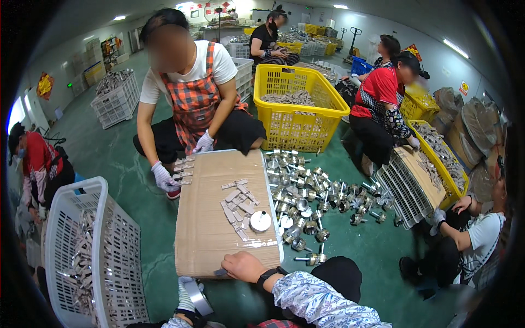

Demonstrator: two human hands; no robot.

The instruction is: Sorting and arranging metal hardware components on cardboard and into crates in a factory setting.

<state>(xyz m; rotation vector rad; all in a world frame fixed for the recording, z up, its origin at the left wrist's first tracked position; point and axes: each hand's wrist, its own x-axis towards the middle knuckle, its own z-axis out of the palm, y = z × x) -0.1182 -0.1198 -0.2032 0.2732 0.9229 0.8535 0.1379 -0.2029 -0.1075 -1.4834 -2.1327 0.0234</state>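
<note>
At the near edge of a cardboard-topped board (202, 218), my bare right hand (244, 267) is closed on a short grey strip (220, 271) that looks like tape. My left hand (186, 292), in a striped glove, is just below the board's near left corner. It grips a grey roll of tape (199, 298); its fingers are partly hidden behind the roll. Several flat metal handle-like pieces (239, 201) lie loosely on the cardboard, beside a round silver metal part (260, 221) with a dark stem.
Across the board crouches a person (191, 93) with gloved hands by metal pieces at its left edge. Round metal parts (306, 197) are heaped on the floor to the right. A white crate (101, 235) stands left, a yellow crate (298, 115) behind. Other people work around.
</note>
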